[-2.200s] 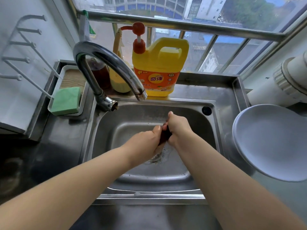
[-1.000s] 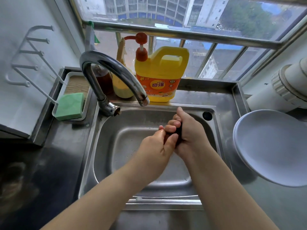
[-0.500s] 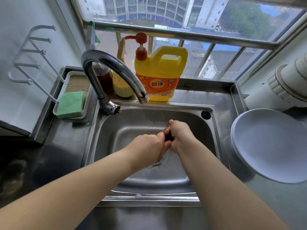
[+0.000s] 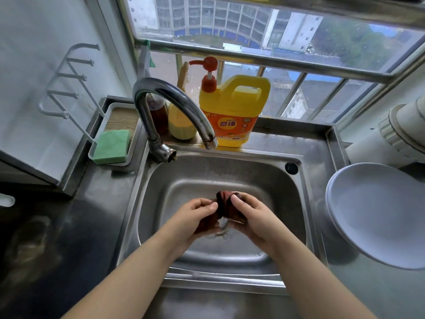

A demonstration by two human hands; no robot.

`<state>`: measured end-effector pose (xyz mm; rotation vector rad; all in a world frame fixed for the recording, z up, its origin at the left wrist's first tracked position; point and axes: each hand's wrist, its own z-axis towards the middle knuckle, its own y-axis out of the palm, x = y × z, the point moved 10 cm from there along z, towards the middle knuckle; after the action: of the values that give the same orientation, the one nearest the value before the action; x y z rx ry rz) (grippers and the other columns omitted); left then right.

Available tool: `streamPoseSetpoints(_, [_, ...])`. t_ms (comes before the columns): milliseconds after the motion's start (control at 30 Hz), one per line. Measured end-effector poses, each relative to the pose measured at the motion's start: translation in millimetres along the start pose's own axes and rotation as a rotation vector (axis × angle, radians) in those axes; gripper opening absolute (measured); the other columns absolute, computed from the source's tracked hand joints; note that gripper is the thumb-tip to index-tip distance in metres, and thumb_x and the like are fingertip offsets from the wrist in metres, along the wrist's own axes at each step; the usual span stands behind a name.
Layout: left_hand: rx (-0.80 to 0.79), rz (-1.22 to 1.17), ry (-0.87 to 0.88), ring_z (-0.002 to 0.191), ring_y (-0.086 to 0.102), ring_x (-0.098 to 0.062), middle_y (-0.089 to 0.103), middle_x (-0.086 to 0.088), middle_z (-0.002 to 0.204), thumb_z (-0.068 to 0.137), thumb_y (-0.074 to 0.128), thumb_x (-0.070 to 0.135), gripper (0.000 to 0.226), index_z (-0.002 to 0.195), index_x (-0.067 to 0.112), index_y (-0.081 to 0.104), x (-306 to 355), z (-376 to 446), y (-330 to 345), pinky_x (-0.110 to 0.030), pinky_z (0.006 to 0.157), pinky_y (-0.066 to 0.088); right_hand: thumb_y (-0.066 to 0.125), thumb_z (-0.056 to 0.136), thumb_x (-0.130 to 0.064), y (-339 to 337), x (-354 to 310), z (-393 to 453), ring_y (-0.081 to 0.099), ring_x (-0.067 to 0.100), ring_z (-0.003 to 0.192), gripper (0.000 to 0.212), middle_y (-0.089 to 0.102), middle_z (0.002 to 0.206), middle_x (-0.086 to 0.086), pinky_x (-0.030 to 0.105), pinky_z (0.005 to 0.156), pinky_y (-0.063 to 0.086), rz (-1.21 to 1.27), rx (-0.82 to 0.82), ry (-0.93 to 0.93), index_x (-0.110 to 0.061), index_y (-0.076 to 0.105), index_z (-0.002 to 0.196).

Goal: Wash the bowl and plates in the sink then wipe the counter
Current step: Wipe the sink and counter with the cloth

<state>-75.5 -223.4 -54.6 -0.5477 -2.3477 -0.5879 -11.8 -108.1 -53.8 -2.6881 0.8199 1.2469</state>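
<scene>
From the head view, a steel counter (image 4: 103, 203) surrounds the sink (image 4: 230, 180) beneath a barred window (image 4: 276, 42); a white plate (image 4: 379, 215) sits on the right. Both hands hold a dark red cloth (image 4: 224, 207) over the basin: left hand (image 4: 197, 217) and right hand (image 4: 250, 217) with fingers curled around it. Half a second ago the hands were pressed closer, hiding the cloth.

yellow detergent jug (image 4: 232, 111) label reads "keon 奇强".
</scene>
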Motion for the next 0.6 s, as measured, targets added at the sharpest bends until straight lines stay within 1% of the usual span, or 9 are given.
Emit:
streamPoseSetpoints(33, [-0.005,-0.034,-0.012,0.072,0.064,-0.023,0.064,-0.016,0.09,0.094,0.054,0.011,0.016,0.104,0.0,0.058,-0.4,-2.6,-1.6,-0.039,0.078,0.053,0.061,0.09,-0.024,-0.9,-6.2,-0.8,0.065,0.023,0.099,0.022,0.068,0.108,0.015,0.04,0.09,0.05,-0.021,0.004,-0.063,-0.012,0.065,0.108])
streamPoseSetpoints(100, [-0.006,-0.029,-0.022,0.07,0.064,-0.027,0.065,-0.018,0.088,0.097,0.046,0.01,0.019,0.107,0.0,0.058,-1.9,-6.0,-6.4,-0.037,0.071,0.049,0.061,0.09,-0.015,-1.4,-16.5,-3.9,0.066,0.023,0.094,0.016,0.069,0.099,0.014,0.04,0.088,0.052,-0.021,0.001,-0.144,-0.007,0.065,0.103])
streamPoseSetpoints(167, [0.002,0.067,-0.031,0.077,0.064,-0.027,0.066,-0.018,0.092,0.099,0.043,0.015,0.022,0.111,0.004,0.059,-2.8,-11.4,-9.7,-0.032,0.062,0.049,0.063,0.088,-0.005,3.9,-26.0,-7.3,0.066,0.025,0.091,0.014,0.069,0.094,0.015,0.04,0.087,0.054,-0.019,-0.048,-0.203,-0.004,0.065,0.102])
streamPoseSetpoints(200, [0.007,0.118,-0.031,0.082,0.065,-0.024,0.067,-0.016,0.098,0.099,0.045,0.021,0.023,0.112,0.008,0.059,-3.0,-14.3,-10.8,-0.032,0.064,0.052,0.065,0.084,-0.002,6.6,-30.7,-8.6,0.065,0.026,0.09,0.016,0.069,0.094,0.016,0.041,0.087,0.053,-0.039,-0.065,-0.235,-0.004,0.066,0.1])
streamPoseSetpoints(300, [-0.032,0.159,0.006,0.09,0.068,-0.021,0.068,-0.013,0.104,0.09,0.063,0.023,0.029,0.114,0.009,0.056,1.3,-18.8,-8.0,-0.031,0.071,0.057,0.055,0.07,0.003,12.8,-41.8,-12.5,0.064,0.028,0.095,0.021,0.068,0.103,0.016,0.037,0.082,0.052,-0.011,-0.091,-0.284,-0.008,0.07,0.08])
streamPoseSetpoints(367, [-0.014,0.13,0.047,0.088,0.069,-0.023,0.068,-0.014,0.098,0.086,0.067,0.014,0.025,0.108,0.006,0.058,7.8,-20.5,-10.8,-0.034,0.072,0.057,0.047,0.076,0.015,14.1,-47.7,-12.9,0.062,0.027,0.105,0.034,0.065,0.112,0.011,0.032,0.082,0.049,0.001,-0.098,-0.31,-0.011,0.068,0.069])
streamPoseSetpoints(433, [0.069,0.127,0.103,0.076,0.066,-0.023,0.067,-0.012,0.083,0.089,0.062,0.012,0.009,0.095,0.005,0.062,17.1,-22.6,-20.0,-0.038,0.069,0.054,0.04,0.084,0.02,12.7,-52.1,-13.5,0.061,0.022,0.105,0.044,0.063,0.114,0.005,0.033,0.084,0.051,-0.055,-0.08,-0.344,-0.012,0.066,0.068])
streamPoseSetpoints(533, [0.168,-0.076,0.156,0.063,0.06,-0.025,0.061,-0.012,0.069,0.094,0.049,0.007,0.019,0.08,0.006,0.063,24.4,-27.6,-32.5,-0.038,0.061,0.05,0.041,0.088,0.019,12.5,-50.2,-14.4,0.066,0.019,0.09,0.037,0.067,0.103,0.003,0.038,0.084,0.054,-0.083,-0.066,-0.314,-0.008,0.06,0.071])
streamPoseSetpoints(600, [0.106,-0.25,0.163,0.066,0.061,-0.026,0.063,-0.018,0.075,0.094,0.042,0.008,0.03,0.078,0.002,0.067,25.3,-30.6,-27.7,-0.035,0.063,0.051,0.044,0.088,0.016,18.6,-48.4,-17.7,0.067,0.019,0.082,0.028,0.071,0.09,0.003,0.037,0.076,0.057,-0.01,-0.122,-0.263,-0.007,0.059,0.079])
